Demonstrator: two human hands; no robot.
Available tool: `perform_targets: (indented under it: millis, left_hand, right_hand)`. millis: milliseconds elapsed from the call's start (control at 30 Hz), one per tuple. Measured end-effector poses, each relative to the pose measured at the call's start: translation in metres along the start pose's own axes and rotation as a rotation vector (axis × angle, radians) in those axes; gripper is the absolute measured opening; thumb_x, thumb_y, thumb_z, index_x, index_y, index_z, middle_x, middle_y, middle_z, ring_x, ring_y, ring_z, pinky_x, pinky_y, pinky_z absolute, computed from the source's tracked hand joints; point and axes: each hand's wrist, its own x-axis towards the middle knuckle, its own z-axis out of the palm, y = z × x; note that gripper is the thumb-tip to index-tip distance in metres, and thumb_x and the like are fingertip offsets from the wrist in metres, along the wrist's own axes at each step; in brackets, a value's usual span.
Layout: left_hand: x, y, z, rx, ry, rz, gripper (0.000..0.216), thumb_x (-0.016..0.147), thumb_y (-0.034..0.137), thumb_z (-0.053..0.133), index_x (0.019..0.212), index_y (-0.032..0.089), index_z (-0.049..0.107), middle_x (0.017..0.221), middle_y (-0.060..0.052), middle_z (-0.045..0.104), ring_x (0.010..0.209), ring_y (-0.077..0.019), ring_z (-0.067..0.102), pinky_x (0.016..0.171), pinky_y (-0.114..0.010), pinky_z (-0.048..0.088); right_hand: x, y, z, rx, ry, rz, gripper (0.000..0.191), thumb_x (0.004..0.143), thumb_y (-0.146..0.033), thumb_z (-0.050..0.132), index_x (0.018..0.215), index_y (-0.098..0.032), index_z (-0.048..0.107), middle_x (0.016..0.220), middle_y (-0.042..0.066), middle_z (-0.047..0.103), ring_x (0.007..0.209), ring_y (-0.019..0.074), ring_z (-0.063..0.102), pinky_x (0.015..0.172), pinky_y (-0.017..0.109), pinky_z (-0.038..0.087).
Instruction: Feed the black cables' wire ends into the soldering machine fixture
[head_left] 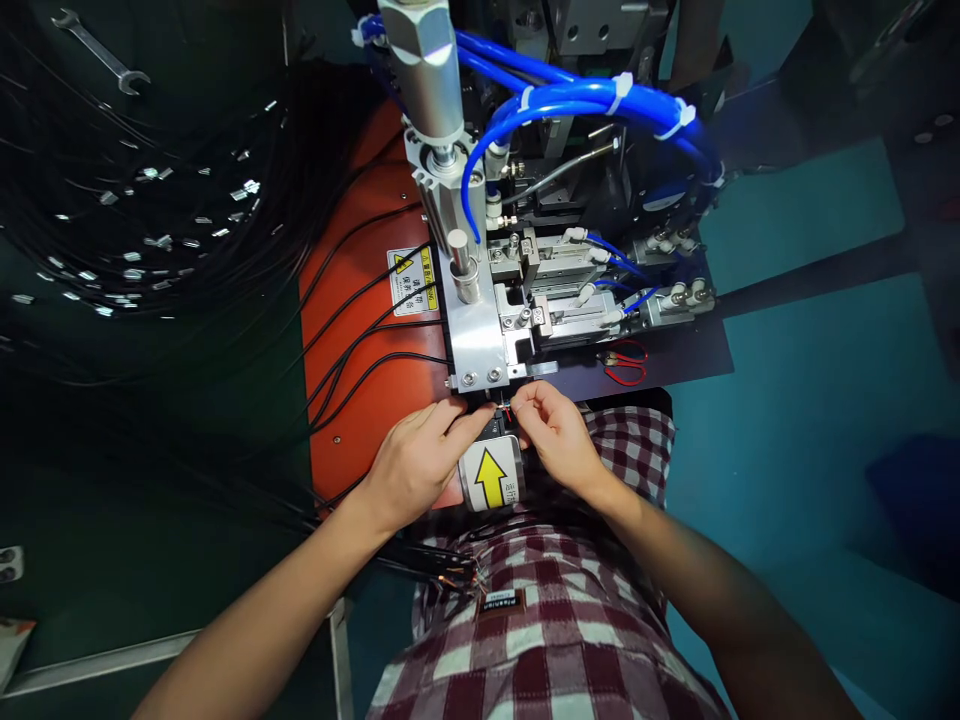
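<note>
Between a loosely curled left hand point(420, 455), its hold impossible to tell, and the right hand point(559, 437) pinching it, sits a thin red wire end point(508, 413), likely light, bendable, delicate, best gripped just behind its tip.

Orange plate point(360, 340) bears WARNING label point(412, 281); machine point(475, 348), yellow arrow point(490, 480).

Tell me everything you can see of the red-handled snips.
The red-handled snips look small, with two rounded red handle loops and a short, metal-looking cutting end. They lie on the dark surface beside the machine, loops toward the picture's right and cutting end toward the left. Only that surface appears to touch them. Whether the blades are fully closed is too small to tell.
</note>
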Motion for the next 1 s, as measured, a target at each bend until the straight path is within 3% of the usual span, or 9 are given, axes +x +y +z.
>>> perform_targets:
  millis: [300, 600, 667, 800, 1000]
  left_hand:
    - [0.001, 0.001, -0.001, -0.009, 0.016, 0.003, 0.031, 0.093, 0.013, 0.042, 0.119, 0.01, 0.059, 0.089, -0.012, 0.063, 0.079, -0.0202, 0.062, 0.064, -0.031, 0.055]
    - [0.001, 0.001, -0.001, -0.019, 0.03, 0.006, 0.03, 0.094, 0.013, 0.041, 0.117, 0.009, 0.061, 0.089, -0.012, 0.063, 0.08, -0.0198, 0.062, 0.066, -0.031, 0.055]
    - [0.001, 0.001, -0.001, -0.015, 0.033, 0.011, 0.03, 0.093, 0.012, 0.042, 0.116, 0.009, 0.061, 0.088, -0.011, 0.063, 0.078, -0.0196, 0.061, 0.065, -0.03, 0.054]
    - [0.002, 0.001, -0.001, 0.008, 0.029, 0.025, 0.03, 0.093, 0.012, 0.043, 0.116, 0.009, 0.061, 0.085, -0.01, 0.062, 0.072, -0.0188, 0.059, 0.06, -0.029, 0.051]
    - [0.002, 0.001, 0.0, 0.004, 0.032, 0.014, 0.031, 0.092, 0.011, 0.042, 0.116, 0.009, 0.062, 0.086, -0.01, 0.062, 0.074, -0.0196, 0.059, 0.063, -0.029, 0.051]
  right_hand:
    - [0.002, 0.002, 0.0, 0.008, -0.011, 0.004, 0.02, 0.092, -0.038, 0.049, 0.081, -0.021, 0.05, 0.06, -0.005, 0.047, 0.048, 0.0101, 0.048, 0.048, 0.023, 0.039]
    - [-0.006, -0.019, 0.0, -0.66, 0.147, -0.236, 0.013, 0.091, -0.027, 0.045, 0.082, -0.02, 0.052, 0.075, 0.003, 0.059, 0.066, 0.0172, 0.054, 0.065, 0.03, 0.041]
    - [-0.005, -0.018, 0.001, -0.573, 0.132, -0.18, 0.014, 0.091, -0.028, 0.045, 0.081, -0.02, 0.051, 0.073, 0.002, 0.058, 0.064, 0.0163, 0.054, 0.063, 0.029, 0.041]
    - [-0.001, -0.012, 0.001, -0.189, -0.017, 0.036, 0.021, 0.093, -0.035, 0.042, 0.079, -0.021, 0.048, 0.059, -0.004, 0.05, 0.051, 0.0126, 0.049, 0.052, 0.025, 0.039]
    - [-0.003, -0.007, 0.0, -0.294, 0.085, -0.059, 0.017, 0.091, -0.031, 0.047, 0.079, -0.02, 0.051, 0.067, -0.002, 0.051, 0.057, 0.0117, 0.049, 0.053, 0.024, 0.038]
